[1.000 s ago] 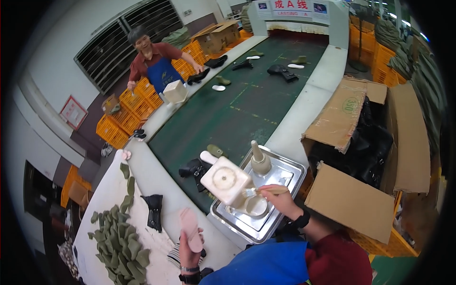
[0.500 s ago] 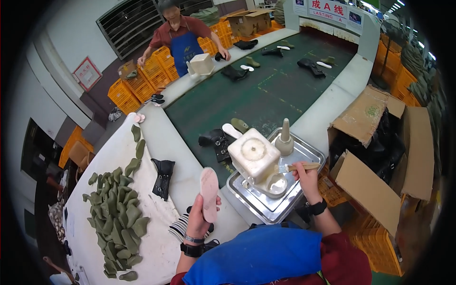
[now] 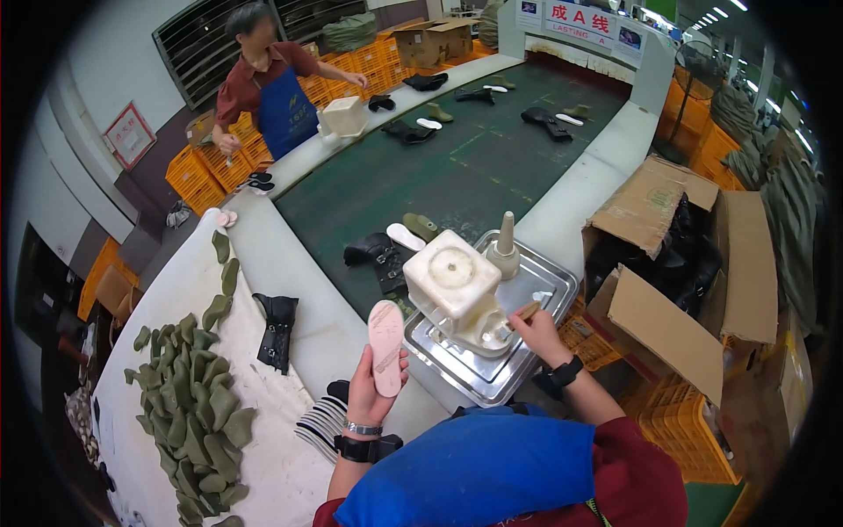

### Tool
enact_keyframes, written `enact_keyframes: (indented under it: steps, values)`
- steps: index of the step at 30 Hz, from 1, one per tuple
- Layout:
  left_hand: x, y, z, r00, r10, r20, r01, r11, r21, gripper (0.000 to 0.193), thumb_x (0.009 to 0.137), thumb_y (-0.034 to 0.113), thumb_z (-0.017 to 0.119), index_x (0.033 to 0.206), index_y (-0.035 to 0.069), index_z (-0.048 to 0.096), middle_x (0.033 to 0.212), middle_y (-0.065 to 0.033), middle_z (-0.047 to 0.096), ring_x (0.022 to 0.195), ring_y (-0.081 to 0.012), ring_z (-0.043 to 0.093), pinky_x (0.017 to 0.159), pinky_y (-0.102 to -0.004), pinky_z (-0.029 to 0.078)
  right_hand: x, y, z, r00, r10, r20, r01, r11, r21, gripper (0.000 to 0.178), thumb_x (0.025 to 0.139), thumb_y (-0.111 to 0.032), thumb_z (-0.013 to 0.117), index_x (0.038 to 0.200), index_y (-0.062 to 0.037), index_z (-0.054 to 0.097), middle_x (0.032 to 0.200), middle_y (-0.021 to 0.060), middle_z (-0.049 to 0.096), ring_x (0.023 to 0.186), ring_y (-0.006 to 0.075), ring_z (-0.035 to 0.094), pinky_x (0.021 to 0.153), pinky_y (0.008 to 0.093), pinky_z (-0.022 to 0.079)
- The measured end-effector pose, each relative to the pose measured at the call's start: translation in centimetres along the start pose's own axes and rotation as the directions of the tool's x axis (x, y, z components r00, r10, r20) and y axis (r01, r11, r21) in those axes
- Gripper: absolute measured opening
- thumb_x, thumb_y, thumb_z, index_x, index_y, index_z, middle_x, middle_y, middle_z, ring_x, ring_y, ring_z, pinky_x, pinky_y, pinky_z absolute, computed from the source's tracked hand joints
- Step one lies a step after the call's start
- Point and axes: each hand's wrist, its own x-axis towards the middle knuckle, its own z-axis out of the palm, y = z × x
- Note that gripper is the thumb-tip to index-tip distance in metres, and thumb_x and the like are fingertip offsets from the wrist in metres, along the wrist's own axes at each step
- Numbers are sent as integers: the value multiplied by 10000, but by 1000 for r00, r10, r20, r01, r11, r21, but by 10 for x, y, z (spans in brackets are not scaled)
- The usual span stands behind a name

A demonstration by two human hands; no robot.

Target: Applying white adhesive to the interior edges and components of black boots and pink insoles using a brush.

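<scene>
My left hand (image 3: pixel 369 400) grips a pale pink insole (image 3: pixel 385 349) upright, its flat face turned toward me. In my right hand (image 3: pixel 543 338) is a brush, its short wooden handle (image 3: pixel 527 311) sticking up past my fingers. The brush's lower end is at the open cup of a white plastic glue container (image 3: pixel 452 272); its bristles are hard to make out. That container stands in a metal tray (image 3: pixel 448 378) beside a cone-topped bottle (image 3: pixel 503 250). Just beyond lie a black shoe upper (image 3: pixel 386 263), a pale insole (image 3: pixel 405 236) and an olive shoe-shaped piece (image 3: pixel 421 226).
A green conveyor belt (image 3: pixel 351 193) carries black uppers. Olive pieces (image 3: pixel 189 404) are heaped on the white table at left, near another black upper (image 3: pixel 277 332) and stacked striped insoles (image 3: pixel 323 423). An open carton (image 3: pixel 667 334) flanks my right. Across the belt stands a co-worker (image 3: pixel 288 105).
My right hand has tilted the brush from lying nearly level to pointing down at the container's cup. The view has shifted slightly. The co-worker's hand has left the black upper at the belt's edge.
</scene>
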Motion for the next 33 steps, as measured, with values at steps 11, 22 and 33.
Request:
enact_keyframes:
  steps: [11,22,33]
  values:
    - [-10,0,-9,996,21,-92,-21,1000,-5,438,951,373,326,1206,31,426,983,-134,560,795,-201,546,654,-293,478,7,4,15,975,-36,217,127,897,-423,310,757,-289,642,695,14,611,616,188,581,572,350,570,521,386,438]
    - [-4,-4,-18,999,-2,-41,1,999,-33,462,962,358,290,1228,1,413,1026,-149,566,858,-212,572,699,-300,490,11,-19,0,986,15,167,38,950,-310,256,774,-226,639,760,30,633,645,163,617,588,261,613,548,337,461]
    - [0,-2,6,1000,-6,-7,6,1000,20,457,962,356,279,1240,15,402,1050,-145,553,876,-223,560,720,-317,484,6,6,-13,991,10,130,41,923,-383,226,773,-188,635,757,37,619,629,142,611,565,199,602,542,314,460]
